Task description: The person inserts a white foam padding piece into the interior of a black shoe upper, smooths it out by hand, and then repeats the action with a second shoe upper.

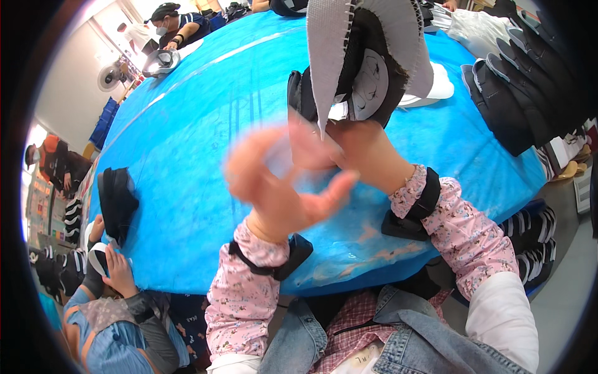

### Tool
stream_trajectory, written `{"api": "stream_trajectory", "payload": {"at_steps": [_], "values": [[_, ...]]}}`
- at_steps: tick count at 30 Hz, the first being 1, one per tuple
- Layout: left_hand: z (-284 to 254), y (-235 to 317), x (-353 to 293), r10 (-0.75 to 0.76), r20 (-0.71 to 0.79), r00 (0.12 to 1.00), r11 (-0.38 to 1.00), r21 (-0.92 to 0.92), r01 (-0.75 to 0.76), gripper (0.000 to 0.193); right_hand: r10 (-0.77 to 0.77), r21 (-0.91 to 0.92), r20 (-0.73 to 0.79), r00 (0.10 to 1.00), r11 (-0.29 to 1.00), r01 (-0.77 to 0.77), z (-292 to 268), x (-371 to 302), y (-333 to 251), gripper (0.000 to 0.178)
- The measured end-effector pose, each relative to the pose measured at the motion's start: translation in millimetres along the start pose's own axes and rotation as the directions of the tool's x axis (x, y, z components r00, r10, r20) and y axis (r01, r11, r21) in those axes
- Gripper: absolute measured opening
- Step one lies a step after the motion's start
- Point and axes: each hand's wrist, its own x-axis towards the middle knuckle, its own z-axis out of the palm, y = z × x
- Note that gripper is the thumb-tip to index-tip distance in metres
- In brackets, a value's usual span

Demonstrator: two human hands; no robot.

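Over the far middle of the table, a grey and black shoe upper (pixel 408 56) with dark stitching along its edges is held up. My right hand (pixel 367 149) is closed on its lower end, its fingertips partly hidden. Inside the upper a pale oval patch (pixel 370 84) with thin dark lines shows. Just left of and below it, my left hand (pixel 274 181) is blurred by motion. Its thumb stands apart from its curved fingers, and I see nothing held in it.
A blue sheet (pixel 187 206) covers the table. White soles (pixel 436 87) lie behind the upper, with a row of black shoe uppers (pixel 520 87) at the right. A black shoe (pixel 116 202) sits near the left edge, by a co-worker's hands (pixel 121 271). Another person (pixel 190 28) works at the far left.
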Motion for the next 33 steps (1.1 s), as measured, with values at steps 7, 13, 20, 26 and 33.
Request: {"api": "stream_trajectory", "payload": {"at_steps": [7, 13, 20, 26, 33], "values": [[7.3, 13.4, -14.8, -0.408, 0.562, 0.720, 0.895, 0.092, 0.436, 0.037, -0.023, -0.010, -0.072, 0.997, 1.000, 0.022, 4.8, -3.0, 4.4, 0.009], [13.2, 15.8, -27.1, -0.482, 0.633, 0.606, 0.834, 0.121, 0.538, 0.056, 0.130, -0.003, 0.081, 0.988, 0.992, -0.130, -8.2, -2.8, -1.9, 0.010], [18.2, 2.7, -33.9, -0.501, 0.616, 0.608, 0.838, 0.170, 0.518, 0.047, 0.109, 0.031, 0.112, 0.988, 0.993, -0.113, -20.8, 2.2, 3.3, 0.016], [30.6, 3.5, -30.6, -0.507, 0.629, 0.589, 0.841, 0.214, 0.496, 0.043, 0.049, 0.131, 0.201, 0.978, 0.988, -0.077, -48.5, -6.1, 28.8, 0.023], [30.2, 1.8, -29.7, -0.498, 0.646, 0.578, 0.841, 0.198, 0.503, 0.040, 0.299, -0.055, 0.180, 0.937, 0.954, -0.294, -40.4, -9.2, 28.7, 0.020]]}}
